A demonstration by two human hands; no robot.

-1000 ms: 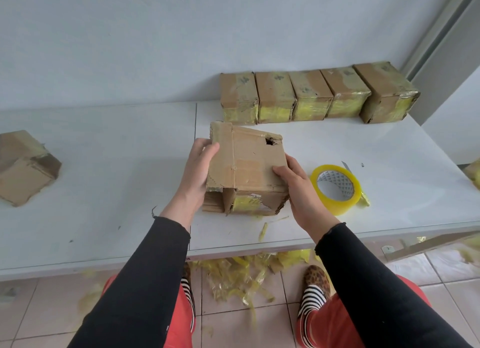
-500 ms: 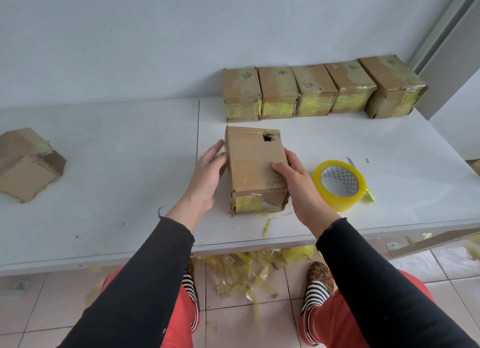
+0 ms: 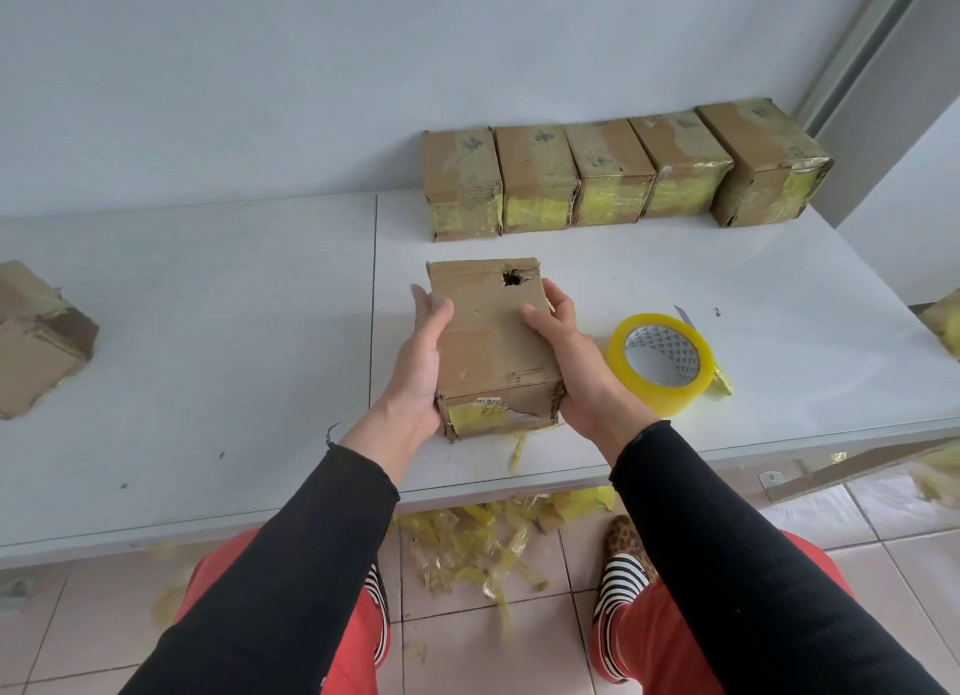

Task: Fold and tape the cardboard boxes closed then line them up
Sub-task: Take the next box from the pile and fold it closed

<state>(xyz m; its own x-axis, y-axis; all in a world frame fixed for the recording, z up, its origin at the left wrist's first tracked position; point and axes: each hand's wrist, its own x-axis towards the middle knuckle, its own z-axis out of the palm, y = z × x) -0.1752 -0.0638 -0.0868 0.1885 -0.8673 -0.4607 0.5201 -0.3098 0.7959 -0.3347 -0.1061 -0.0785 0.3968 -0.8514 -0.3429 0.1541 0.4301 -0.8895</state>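
Observation:
A small brown cardboard box [image 3: 491, 341] with a hole near its far top edge and yellow tape on its near end sits in front of me on the white table [image 3: 208, 331]. My left hand [image 3: 418, 367] grips its left side, thumb over the top. My right hand [image 3: 576, 367] grips its right side, thumb on top. A roll of yellow tape [image 3: 660, 364] lies just right of the box. Several taped boxes [image 3: 613, 175] stand side by side in a row against the back wall.
A crumpled, unfolded cardboard box [image 3: 36, 336] lies at the table's far left. A small blade [image 3: 685, 318] peeks out behind the tape roll. Yellow tape scraps [image 3: 483, 544] litter the tiled floor under the table. A seam [image 3: 373, 299] splits the tabletop.
The box was tilted and turned a second ago; it now lies squared with its long side pointing away from me. My left hand has closed onto its left side.

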